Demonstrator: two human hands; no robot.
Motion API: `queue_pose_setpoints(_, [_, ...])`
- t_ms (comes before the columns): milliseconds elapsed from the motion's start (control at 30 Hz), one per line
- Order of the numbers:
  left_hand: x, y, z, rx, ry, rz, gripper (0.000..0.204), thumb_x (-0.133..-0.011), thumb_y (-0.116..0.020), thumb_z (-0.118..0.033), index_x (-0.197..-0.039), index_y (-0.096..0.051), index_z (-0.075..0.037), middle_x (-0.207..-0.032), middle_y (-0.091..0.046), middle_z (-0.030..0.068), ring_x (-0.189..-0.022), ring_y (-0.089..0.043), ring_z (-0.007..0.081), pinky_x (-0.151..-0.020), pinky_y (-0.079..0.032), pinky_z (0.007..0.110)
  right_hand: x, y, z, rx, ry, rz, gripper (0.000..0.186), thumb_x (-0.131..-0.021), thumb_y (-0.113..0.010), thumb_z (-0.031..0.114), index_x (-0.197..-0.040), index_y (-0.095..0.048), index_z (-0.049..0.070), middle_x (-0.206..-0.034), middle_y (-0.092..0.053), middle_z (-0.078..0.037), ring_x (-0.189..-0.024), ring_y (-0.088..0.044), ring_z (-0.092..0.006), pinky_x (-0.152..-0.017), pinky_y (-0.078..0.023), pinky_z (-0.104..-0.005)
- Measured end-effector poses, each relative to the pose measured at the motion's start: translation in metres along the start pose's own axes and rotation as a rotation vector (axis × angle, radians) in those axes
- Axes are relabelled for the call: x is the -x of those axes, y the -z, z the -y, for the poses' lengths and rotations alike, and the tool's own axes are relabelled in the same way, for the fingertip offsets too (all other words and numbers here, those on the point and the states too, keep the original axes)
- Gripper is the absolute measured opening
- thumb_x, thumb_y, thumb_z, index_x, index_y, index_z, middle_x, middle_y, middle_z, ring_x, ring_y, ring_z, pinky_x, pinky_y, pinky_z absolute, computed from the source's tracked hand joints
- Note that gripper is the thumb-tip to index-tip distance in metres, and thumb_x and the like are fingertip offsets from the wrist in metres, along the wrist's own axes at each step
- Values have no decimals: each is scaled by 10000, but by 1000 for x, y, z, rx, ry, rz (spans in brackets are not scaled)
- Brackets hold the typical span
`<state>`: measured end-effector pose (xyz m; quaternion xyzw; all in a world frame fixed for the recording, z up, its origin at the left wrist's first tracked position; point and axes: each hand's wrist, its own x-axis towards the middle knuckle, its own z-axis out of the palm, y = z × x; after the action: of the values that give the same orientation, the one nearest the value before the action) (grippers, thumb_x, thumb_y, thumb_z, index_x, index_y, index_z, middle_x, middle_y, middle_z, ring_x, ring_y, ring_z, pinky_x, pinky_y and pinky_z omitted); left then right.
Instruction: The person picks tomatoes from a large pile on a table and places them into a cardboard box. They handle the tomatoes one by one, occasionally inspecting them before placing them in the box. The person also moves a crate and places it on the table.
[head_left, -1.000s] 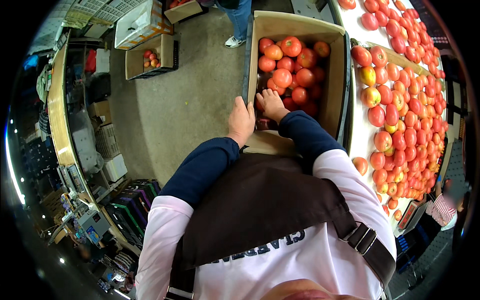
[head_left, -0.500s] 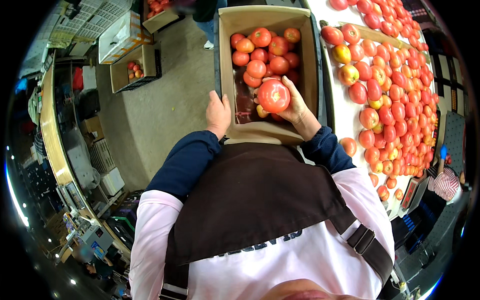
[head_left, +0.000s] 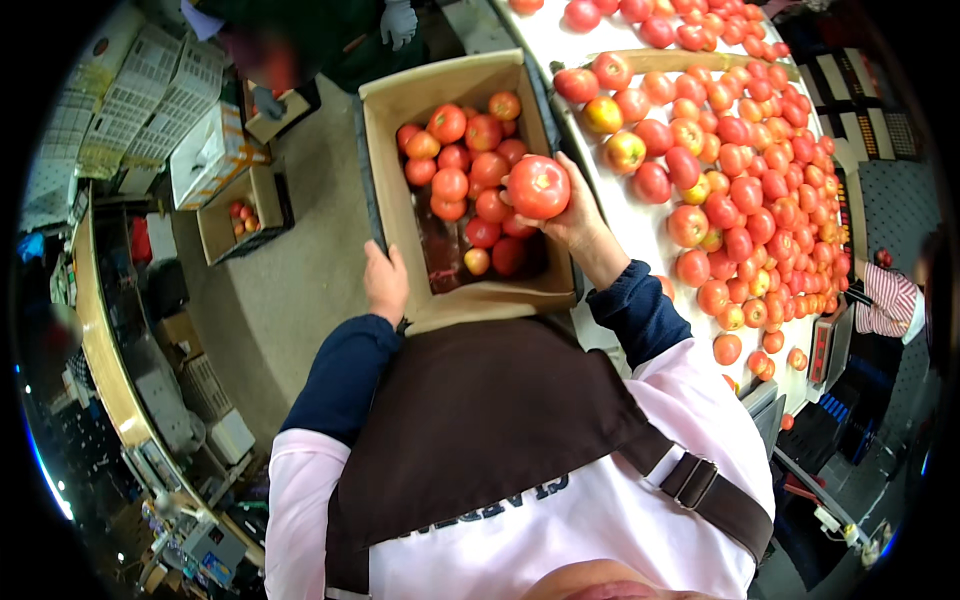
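So the right hand (head_left: 578,222) has one big red tomato (head_left: 540,187) in its grasp, held up over the right side of the box (head_left: 480,312), close to that wall. Palm's tucked under it, thumb running up the right side, and a bit of finger peeks out on the left. That forearm comes in from the lower right with the wrist bare past a navy sleeve (head_left: 640,310), angled up and leftward.

Left hand (head_left: 385,282) is on the box's left edge near the corner closest to the body, rim pinched between thumb and fingers, fingertips pointing away from the person. Can't really tell how hard it's squeezing. That arm is bent a little at the elbow.

Inside the box there's a heap of tomatoes (head_left: 450,184), mostly toward the far end, with part of the dark bottom showing at the near left. To the right is a white bench (head_left: 635,237) loaded with more tomatoes, a couple of them yellowish. Up top, a co-worker's gloved hand (head_left: 398,25) hangs just past the far end of the box.
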<state>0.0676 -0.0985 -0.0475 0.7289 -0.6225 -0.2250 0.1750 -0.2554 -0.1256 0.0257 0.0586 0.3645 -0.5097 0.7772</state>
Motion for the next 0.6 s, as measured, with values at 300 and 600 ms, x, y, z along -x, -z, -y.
queue_pose_setpoints(300, [-1,7,-11,-47,37,37,299,-953,-485,-269,-1049,-421,6,-871,-613,289,-808,-584,481,-702,-456,545,-56,27,199,-94,573,102,594,-990,-351,441,-1380,-302,-5,-1444,-291,-211,-1296,-361,-439,-996,-423,-626])
queue_pose_setpoints(600, [-2,6,-8,-36,23,10,312,-929,-518,-277,-1037,-425,0,-860,-615,289,-810,-585,482,-699,-458,548,-46,24,160,867,244,356,399,-994,-420,317,-1084,-611,-22,-1035,-672,-157,-954,-652,-230,-833,-522,-306])
